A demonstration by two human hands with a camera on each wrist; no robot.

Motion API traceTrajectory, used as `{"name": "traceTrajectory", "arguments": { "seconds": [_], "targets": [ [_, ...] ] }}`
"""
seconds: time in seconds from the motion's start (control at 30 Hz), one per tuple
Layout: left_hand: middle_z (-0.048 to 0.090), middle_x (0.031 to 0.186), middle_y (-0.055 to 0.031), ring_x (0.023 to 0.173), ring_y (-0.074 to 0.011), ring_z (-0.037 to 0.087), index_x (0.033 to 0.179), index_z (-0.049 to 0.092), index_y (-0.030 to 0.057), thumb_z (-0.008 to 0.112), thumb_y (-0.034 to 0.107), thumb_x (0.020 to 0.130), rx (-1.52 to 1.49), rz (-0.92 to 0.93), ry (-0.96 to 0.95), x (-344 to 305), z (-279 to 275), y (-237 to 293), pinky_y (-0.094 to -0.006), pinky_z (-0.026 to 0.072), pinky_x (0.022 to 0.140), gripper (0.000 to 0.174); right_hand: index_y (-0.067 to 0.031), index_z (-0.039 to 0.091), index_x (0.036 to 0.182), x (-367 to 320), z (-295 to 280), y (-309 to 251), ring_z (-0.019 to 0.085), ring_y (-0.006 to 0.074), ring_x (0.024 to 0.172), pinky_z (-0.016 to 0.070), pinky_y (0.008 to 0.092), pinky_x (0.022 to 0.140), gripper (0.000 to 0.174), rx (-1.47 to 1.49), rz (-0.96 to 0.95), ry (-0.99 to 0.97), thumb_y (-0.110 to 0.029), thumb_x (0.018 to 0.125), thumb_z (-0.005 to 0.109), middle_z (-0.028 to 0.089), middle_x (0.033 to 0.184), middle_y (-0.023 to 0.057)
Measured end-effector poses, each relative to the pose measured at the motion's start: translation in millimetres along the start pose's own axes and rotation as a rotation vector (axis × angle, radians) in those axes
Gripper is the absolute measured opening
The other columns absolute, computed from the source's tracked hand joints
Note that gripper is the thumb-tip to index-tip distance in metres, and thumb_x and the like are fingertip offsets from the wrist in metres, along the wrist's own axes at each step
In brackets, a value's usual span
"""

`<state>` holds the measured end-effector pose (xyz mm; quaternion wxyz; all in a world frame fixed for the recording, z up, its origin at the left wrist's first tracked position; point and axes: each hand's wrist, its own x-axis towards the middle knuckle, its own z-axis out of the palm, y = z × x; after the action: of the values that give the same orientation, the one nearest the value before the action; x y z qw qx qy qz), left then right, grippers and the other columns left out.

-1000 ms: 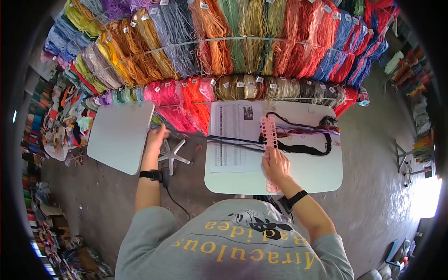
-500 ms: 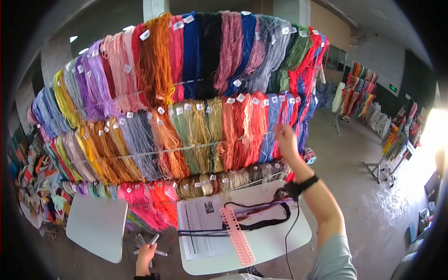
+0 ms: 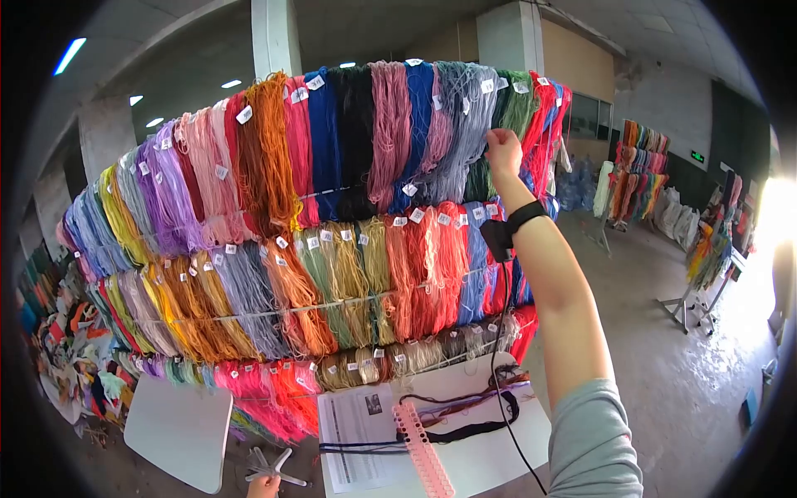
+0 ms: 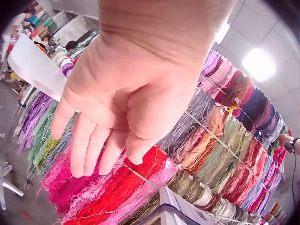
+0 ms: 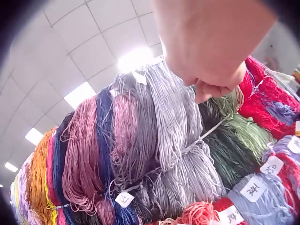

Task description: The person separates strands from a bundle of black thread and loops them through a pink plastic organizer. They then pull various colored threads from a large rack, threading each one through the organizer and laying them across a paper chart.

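My right hand is raised to the top row of hanging thread skeins, its fingers curled beside a grey skein and a green skein. Up close in the right wrist view, the fingertips overlap the edge between the grey threads and the dark green ones; I cannot tell whether they pinch any thread. Low over the floor, my left hand hangs with fingers extended and nothing in it. A pink perforated thread holder lies on the table with dark threads through its holes.
Tagged skeins fill a several-tiered rack ahead. Below it stand a white table bearing a printed sheet and black and purple threads, and another white tabletop at left. A cable hangs from the right wrist.
My right hand has left the pink thread holder and risen to the rack's top row. The head view has tilted upward. My left hand has dropped to the lower edge of the view.
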<state>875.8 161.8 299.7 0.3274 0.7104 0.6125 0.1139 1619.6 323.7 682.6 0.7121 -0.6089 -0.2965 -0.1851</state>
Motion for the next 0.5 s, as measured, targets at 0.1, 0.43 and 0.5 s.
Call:
{"name": "traceTrajectory", "arguments": {
  "seconds": [0.1,0.43,0.5],
  "targets": [
    [0.067,0.084,-0.0185,0.08,-0.0273,0.064,0.099,0.066,-0.0004,0.051,0.039,0.092,-0.051,-0.169,-0.077,-9.1,-10.8,26.0,-0.0394,0.0464,0.072,0.043,-0.0117,0.066,0.096,4.2,4.5,-0.1,0.064,0.0303,0.09,0.0486,0.0408,0.076,0.025,-0.002,0.045,-0.044,-0.033,0.082,0.064,0.068,0.092,0.0097],
    [0.066,0.081,-0.0153,0.074,-0.0262,0.062,0.103,0.066,0.0022,0.05,0.037,0.093,0.045,0.007,-0.045,8.4,4.0,22.4,-0.0381,0.0463,0.067,0.039,-0.001,0.06,0.089,-31.5,-32.2,-0.6,0.059,0.0166,0.058,0.0452,0.0306,0.057,0.016,0.3,-0.078,0.029,-0.016,0.089,0.059,0.062,0.08,0.0101],
    [0.066,0.08,-0.0129,0.072,-0.0239,0.062,0.105,0.065,0.0033,0.05,0.037,0.093,-0.035,0.059,-0.093,18.2,7.0,26.3,-0.036,0.0463,0.065,0.038,-0.0016,0.056,0.091,-34.0,-40.7,2.9,0.057,0.0123,0.057,0.0427,0.0267,0.055,0.014,0.438,-0.04,-0.039,-0.015,0.094,0.052,0.064,0.084,0.0076]
  ]
}}
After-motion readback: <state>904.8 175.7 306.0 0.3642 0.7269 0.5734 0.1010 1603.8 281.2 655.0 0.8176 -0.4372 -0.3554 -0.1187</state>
